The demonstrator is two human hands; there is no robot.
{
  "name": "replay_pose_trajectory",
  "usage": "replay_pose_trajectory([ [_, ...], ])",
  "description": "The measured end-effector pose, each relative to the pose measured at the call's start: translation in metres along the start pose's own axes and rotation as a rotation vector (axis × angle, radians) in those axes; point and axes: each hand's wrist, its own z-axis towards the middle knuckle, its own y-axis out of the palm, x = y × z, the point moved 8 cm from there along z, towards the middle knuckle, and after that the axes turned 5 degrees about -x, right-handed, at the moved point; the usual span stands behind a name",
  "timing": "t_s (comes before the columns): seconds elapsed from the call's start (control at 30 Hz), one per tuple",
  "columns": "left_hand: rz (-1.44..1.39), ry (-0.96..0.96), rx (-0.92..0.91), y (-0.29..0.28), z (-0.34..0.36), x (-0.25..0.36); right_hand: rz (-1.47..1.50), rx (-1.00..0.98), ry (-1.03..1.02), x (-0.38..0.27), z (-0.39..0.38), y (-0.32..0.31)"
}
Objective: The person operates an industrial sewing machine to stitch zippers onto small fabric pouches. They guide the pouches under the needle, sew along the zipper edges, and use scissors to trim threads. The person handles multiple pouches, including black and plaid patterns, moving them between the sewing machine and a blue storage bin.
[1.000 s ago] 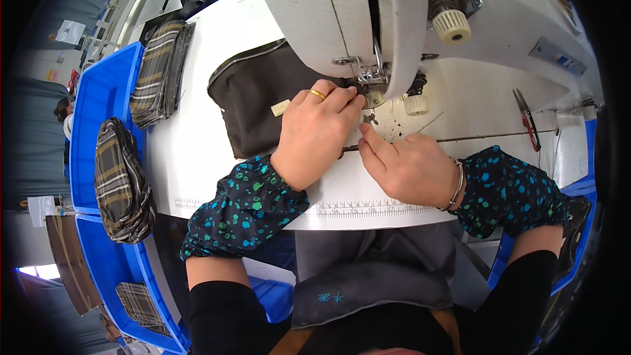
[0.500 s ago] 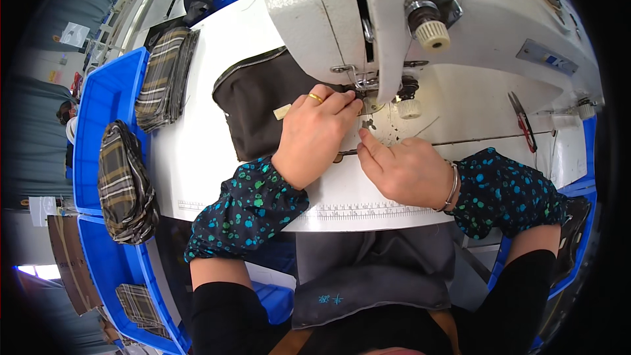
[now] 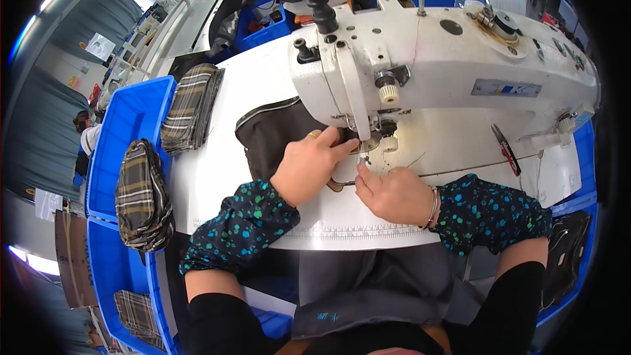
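Dark cloth (image 3: 275, 135) inside tabletop edge (image 3: 342, 246)

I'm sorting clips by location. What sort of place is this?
Probably a sewing workshop: a large white sewing machine stands on the table, plaid fabric pieces lie stacked beside a blue bin, and other people sit farther back.
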Motion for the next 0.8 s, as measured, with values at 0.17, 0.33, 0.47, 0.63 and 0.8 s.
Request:
replay_pose_trajectory([
  [0.17, -0.324, -0.01, -0.083, 0.008, 0.006, -0.001, 0.066, 0.038, 0.023, 0.002, 0.002, 0.001],
  [0.33, -0.405, -0.074, -0.03, 0.006, 0.002, 0.0, 0.057, 0.046, 0.03, 0.002, -0.001, 0.0],
  [0.47, -0.429, -0.112, -0.07, 0.01, 0.003, -0.007, 0.065, 0.04, 0.034, 0.002, 0.0, -0.001],
  [0.63, -0.702, -0.232, -0.238, 0.023, 0.004, -0.024, 0.097, 0.042, 0.044, 0.004, 0.004, -0.001],
  [0.8, -1.152, -0.519, -0.376, 0.032, -0.003, -0.026, -0.039, 0.156, -0.01, -0.003, 0.008, -0.013],
])
